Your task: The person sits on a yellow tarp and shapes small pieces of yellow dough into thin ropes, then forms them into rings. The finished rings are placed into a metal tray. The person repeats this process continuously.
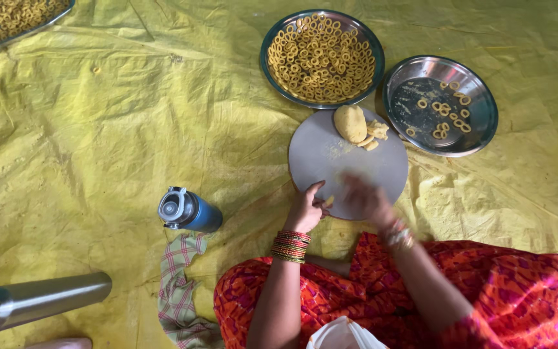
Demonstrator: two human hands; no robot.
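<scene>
Pinching a dough bit (329,201) in left hand (306,210), right hand (364,197) blurred, grip unclear, on round board (330,161)

Beyond your fingers (314,191) lay a grey round board (330,169) bearing pale yellow dough (350,123). Past it sat golden rings (321,59) in a steel plate (270,40), all on a yellow sheet (111,129). Your bangles (290,245) were red and gold.
</scene>
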